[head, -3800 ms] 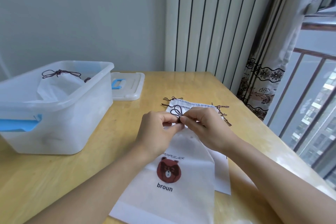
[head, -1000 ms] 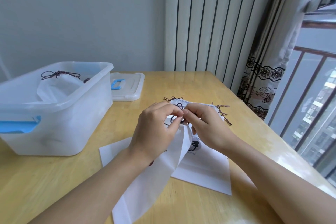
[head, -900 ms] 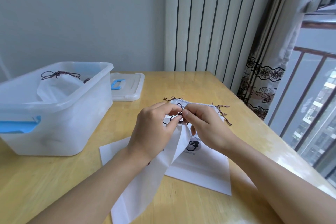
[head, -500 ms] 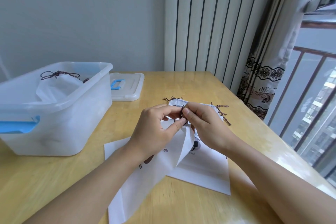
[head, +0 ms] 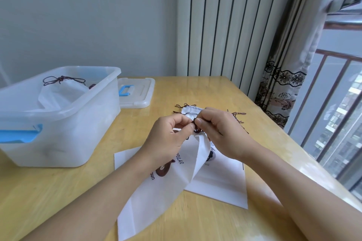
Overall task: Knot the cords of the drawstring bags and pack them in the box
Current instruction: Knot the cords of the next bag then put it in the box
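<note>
A white drawstring bag (head: 166, 188) with a brown bear print hangs from my hands over the table, its lower end lying on the wood. My left hand (head: 166, 141) and my right hand (head: 217, 133) both pinch its dark brown cord (head: 195, 123) at the gathered mouth, fingertips almost touching. Under it lies another flat white bag (head: 221, 180) with loose cords (head: 239, 117) at its far end. The clear plastic box (head: 64, 121) with blue handles stands at the left and holds a knotted bag (head: 60, 92).
The box lid (head: 137, 92) with a blue handle lies flat behind the box. The wooden table (head: 58, 191) ends at the right near a curtain (head: 284, 84) and a window railing. A white radiator stands behind the table.
The bag has swung from lying flat, bear facing me, to hanging twisted toward the left. The cord loops seen earlier have drawn into a small tight bunch between my fingertips.
</note>
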The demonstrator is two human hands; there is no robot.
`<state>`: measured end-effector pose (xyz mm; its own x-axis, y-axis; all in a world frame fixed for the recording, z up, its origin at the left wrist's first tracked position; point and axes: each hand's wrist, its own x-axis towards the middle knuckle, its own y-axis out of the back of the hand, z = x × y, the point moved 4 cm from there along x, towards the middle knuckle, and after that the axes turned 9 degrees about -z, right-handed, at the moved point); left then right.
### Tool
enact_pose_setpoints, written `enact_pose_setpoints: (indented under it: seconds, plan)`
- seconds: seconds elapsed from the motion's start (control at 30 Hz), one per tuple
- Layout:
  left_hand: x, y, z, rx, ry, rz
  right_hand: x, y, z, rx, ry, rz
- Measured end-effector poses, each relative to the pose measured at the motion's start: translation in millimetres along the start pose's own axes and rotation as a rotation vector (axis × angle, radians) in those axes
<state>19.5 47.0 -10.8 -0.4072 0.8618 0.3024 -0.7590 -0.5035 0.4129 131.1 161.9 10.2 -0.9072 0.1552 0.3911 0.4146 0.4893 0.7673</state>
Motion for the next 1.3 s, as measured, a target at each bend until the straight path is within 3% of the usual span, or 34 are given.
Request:
enact_pose_setpoints:
  seconds: [0.17,0.3,0.5,0.6,0.7,0.83,0.93,1.13,1.3]
  plan:
    - [0.8,-10.6,-1.8,-0.546,0.179,-0.123,2.6,5.4,7.4,-0.040,0.035,0.032]
    - [-1.3,-12.8,1.2,-0.670,0.224,-0.152,0.9,5.2,8.2,-0.006,0.012,0.005]
    - [0.7,-7.5,-9.1,-0.359,0.189,-0.162,-0.8,5.3,9.4,0.084,-0.034,0.014]
    - [0.7,-1.8,-6.1,-0.121,0.086,-0.055,-0.5,1.2,11.1,0.177,-0.112,-0.043]
    - [-2.6,1.0,5.0,0.121,-0.074,0.064,-0.6,-4.1,14.6,0.423,-0.200,-0.140]
    - [-3.5,4.1,11.9,0.299,-0.287,0.097,-2.6,-9.5,18.4,0.891,-0.274,-0.268]
    - [-5.0,5.4,16.1,0.462,-0.445,0.067,-3.3,-10.4,22.4,0.967,-0.317,-0.311]
    - [-5.9,5.6,16.4,0.311,-0.521,0.119,-2.3,-14.4,31.2,1.008,-0.345,-0.326]
    - [-0.2,11.6,10.8,0.300,-0.323,0.020,-3.2,-6.8,33.1,0.978,-0.406,-0.261]
